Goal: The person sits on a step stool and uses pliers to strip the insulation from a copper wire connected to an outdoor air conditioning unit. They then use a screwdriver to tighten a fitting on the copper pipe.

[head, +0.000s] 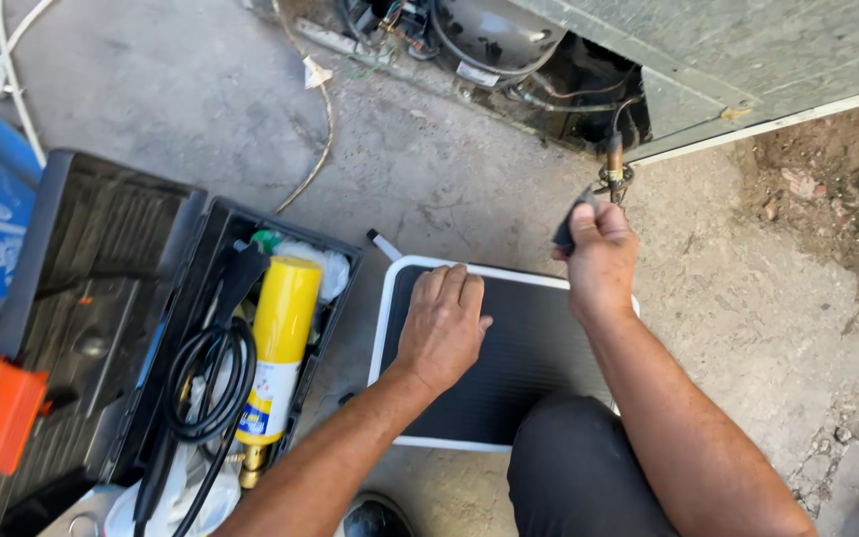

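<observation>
In the head view, a small dark tool (571, 227) is gripped in the closed fingers of the right hand (601, 261) and held against a copper pipe fitting (614, 169) at the open underside of the appliance (708, 60); the fitting is not yet detached. The left hand (441, 323) is laid flat, fingers together, on a black step stool (529, 348). An open black toolbox (101, 328) with a yellow gas cylinder (280, 328) and a black hose (213, 383) lies well apart on the concrete floor (449, 169).

Concrete floor (469, 169), open black toolbox (101, 298), white-rimmed step stool (519, 348)
</observation>
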